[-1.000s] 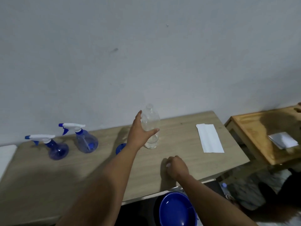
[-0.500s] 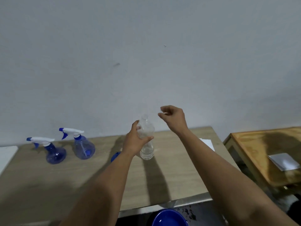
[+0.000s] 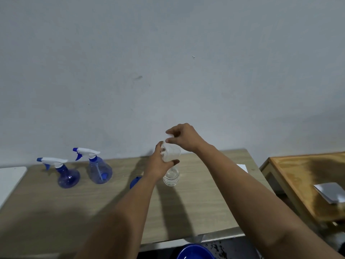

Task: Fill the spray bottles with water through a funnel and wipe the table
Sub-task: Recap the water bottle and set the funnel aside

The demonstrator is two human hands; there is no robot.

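A clear plastic water bottle (image 3: 170, 177) stands on the wooden table (image 3: 196, 206) near the wall. My left hand (image 3: 158, 165) is wrapped around its upper body. My right hand (image 3: 183, 137) pinches the cap at the bottle's top. Two blue spray bottles with white trigger heads stand at the back left, one (image 3: 66, 174) further left and one (image 3: 98, 168) beside it. A blue funnel (image 3: 135, 181) lies on the table behind my left forearm, mostly hidden.
A white paper towel (image 3: 242, 167) lies on the table behind my right forearm. A blue bowl (image 3: 194, 252) sits below the table's front edge. A lower wooden table (image 3: 302, 176) with a grey cloth (image 3: 331, 192) stands at the right. A white board (image 3: 10, 179) lies far left.
My right hand rose from the table's front edge to the bottle's top and closed on the cap. My left hand kept its hold on the bottle. The camera tilted up.
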